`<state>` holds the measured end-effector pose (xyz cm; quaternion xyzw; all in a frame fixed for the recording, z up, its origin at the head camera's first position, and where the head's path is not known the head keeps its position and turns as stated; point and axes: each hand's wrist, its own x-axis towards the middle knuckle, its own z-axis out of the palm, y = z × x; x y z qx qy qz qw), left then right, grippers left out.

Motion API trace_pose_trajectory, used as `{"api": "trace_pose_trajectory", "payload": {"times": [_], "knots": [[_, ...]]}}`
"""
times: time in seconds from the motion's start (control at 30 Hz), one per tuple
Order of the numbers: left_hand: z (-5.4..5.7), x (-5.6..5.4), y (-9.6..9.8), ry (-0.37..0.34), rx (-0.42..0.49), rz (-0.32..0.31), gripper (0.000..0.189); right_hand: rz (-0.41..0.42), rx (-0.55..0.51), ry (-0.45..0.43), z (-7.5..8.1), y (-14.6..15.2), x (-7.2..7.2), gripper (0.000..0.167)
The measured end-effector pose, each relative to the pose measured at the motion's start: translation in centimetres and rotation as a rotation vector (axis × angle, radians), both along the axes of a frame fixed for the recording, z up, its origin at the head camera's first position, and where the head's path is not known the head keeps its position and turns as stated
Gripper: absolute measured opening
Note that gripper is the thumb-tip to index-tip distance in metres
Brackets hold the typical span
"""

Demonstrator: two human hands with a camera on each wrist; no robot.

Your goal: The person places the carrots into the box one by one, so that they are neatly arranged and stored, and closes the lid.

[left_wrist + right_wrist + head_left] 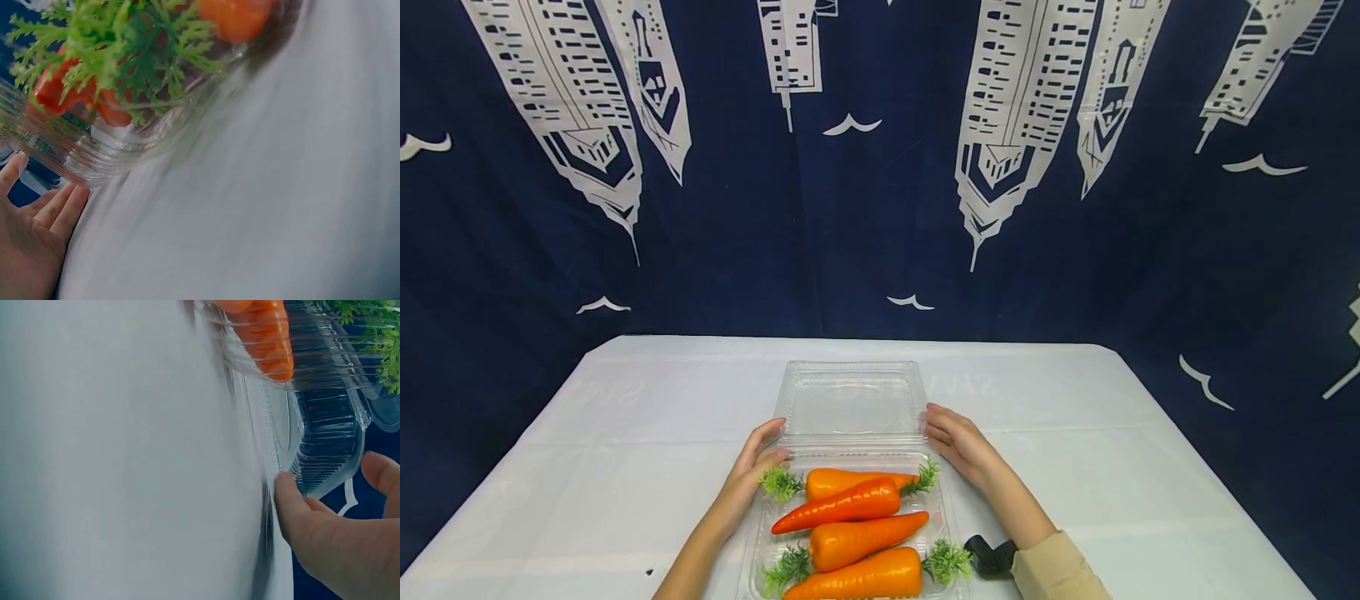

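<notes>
A clear plastic clamshell box lies unfolded on the table, its lid (pixel 852 407) flat at the far side and its tray (pixel 859 461) nearer. Several orange carrots (pixel 859 540) with green leafy tops (pixel 947 562) fill the tray. My left hand (pixel 756 458) is at the left side by the hinge, fingers extended, fingertips right at the clear plastic edge. On the opposite side, my right hand (pixel 958 446) has its fingertips at the lid's near right corner. In the right wrist view, the thumb and fingers of that hand (pixel 331 534) stand apart beside the plastic rim.
A white cloth covers the table (pixel 625 467). Behind it hangs a dark blue curtain (pixel 865 208) with white building prints. A black object (pixel 991 557) sits beside the right sleeve (pixel 1060 571). One small dark speck (pixel 649 572) lies left of the left forearm.
</notes>
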<state>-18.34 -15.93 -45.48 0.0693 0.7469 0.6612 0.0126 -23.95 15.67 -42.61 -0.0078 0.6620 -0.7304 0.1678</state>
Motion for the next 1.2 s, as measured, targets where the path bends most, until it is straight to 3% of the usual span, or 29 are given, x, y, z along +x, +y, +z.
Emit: {"api": "trace_pose_trajectory", "payload": {"times": [0.1, 0.2, 0.53, 0.8, 1.03, 1.2], "knots": [[-0.13, -0.03, 0.05, -0.006, -0.005, 0.007, 0.048, 0.083, 0.012, -0.011, -0.25, 0.08, 0.00, 0.060], [-0.23, -0.11, 0.10, -0.015, -0.005, 0.013, 0.049, 0.112, 0.001, -0.021, -0.29, 0.11, 0.04, 0.060], [-0.33, -0.18, -0.04, 0.020, -0.007, 0.000, 0.052, 0.117, -0.056, -0.025, -0.27, 0.18, 0.08, 0.062], [-0.21, -0.12, 0.07, 0.021, 0.004, 0.004, 0.070, 0.100, -0.125, 0.090, 0.06, 0.16, 0.00, 0.066], [-0.11, 0.00, 0.04, 0.003, 0.019, 0.003, 0.069, 0.114, -0.204, 0.231, 0.35, 0.15, 0.34, 0.063], [-0.17, -0.16, -0.07, 0.034, 0.034, -0.017, 0.066, 0.156, -0.315, 0.365, 0.66, 0.31, 0.65, 0.051]]}}
